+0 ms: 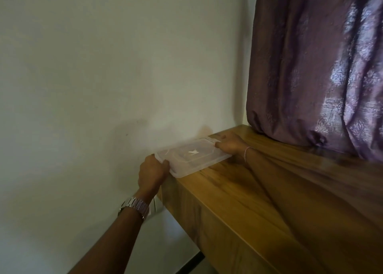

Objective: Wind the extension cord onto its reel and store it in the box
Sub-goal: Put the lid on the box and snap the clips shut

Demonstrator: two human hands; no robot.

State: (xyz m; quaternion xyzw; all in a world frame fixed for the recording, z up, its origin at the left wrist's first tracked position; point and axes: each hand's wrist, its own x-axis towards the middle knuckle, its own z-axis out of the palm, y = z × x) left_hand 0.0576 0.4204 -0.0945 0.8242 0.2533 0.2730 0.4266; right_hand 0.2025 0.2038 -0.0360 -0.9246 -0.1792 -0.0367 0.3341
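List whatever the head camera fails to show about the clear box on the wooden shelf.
- Contents of the translucent plastic lidded box: head view, the cloudy lid hides them; no cord or reel shows.
- Left hand grip: fingertips are hidden under the box's end.
- Right hand grip: its palm side is hidden behind the box.
- Brown wooden shelf: cut off by the right edge and motion-blurred.
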